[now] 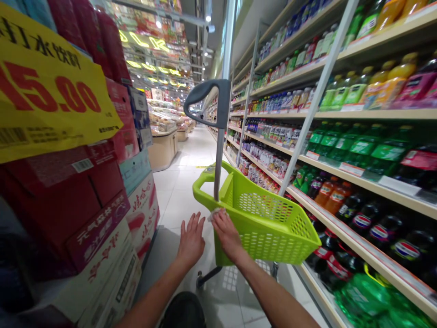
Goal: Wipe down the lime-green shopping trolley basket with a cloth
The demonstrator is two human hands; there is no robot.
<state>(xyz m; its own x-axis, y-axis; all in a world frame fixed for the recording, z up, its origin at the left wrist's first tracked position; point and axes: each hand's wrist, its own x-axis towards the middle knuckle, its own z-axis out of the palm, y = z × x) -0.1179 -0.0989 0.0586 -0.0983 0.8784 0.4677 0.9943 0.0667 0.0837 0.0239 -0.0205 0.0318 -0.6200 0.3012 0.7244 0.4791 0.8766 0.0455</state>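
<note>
A lime-green shopping cart basket (266, 241) with slotted walls is in front of me, tilted in view. From its near end rises a metal pole (220, 159) with a grey loop handle (223, 102). My right hand (225, 232) presses a crumpled white wipe (215, 213) against the basket's near rim, below the foot of the pole. Only a bit of the wipe shows past the fingers. To the left of the basket, my left hand (191, 239) is held in the air with fingers stretched, holding nothing.
Shelves (365, 175) of bottled drinks line the right side. Stacked drink cartons (99, 200) with a yellow price sign (51, 86) stand close on the left. A tiled aisle (191, 159) runs ahead past a wooden display counter (164, 146). A caster (200, 278) shows under the cart.
</note>
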